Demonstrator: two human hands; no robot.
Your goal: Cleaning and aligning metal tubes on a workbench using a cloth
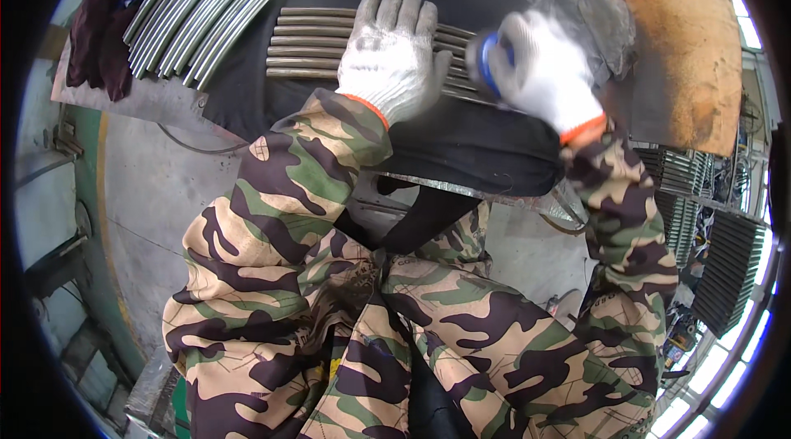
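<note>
Camouflage sleeves [272, 208] lead to gloved hands: the left hand [391, 56] presses flat, fingers spread, on the short metal rods [309, 42]. The right hand [540, 68] grips a blue tool [489, 60] – blurred, it seems mid-stroke in a rubbing step; next, I judge, steady pressure along the rods.

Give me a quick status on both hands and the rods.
Left hand flat on the row of metal rods, pinning them. Right hand shut on a blue tool, blurred, over the rods' right end. Curved tubes stacked behind, apart.

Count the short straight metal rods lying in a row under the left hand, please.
About 6 short straight grey metal rods lie side by side on the black cloth. The white-gloved left hand presses on them; it and the blurred right hand may hide more.
</note>
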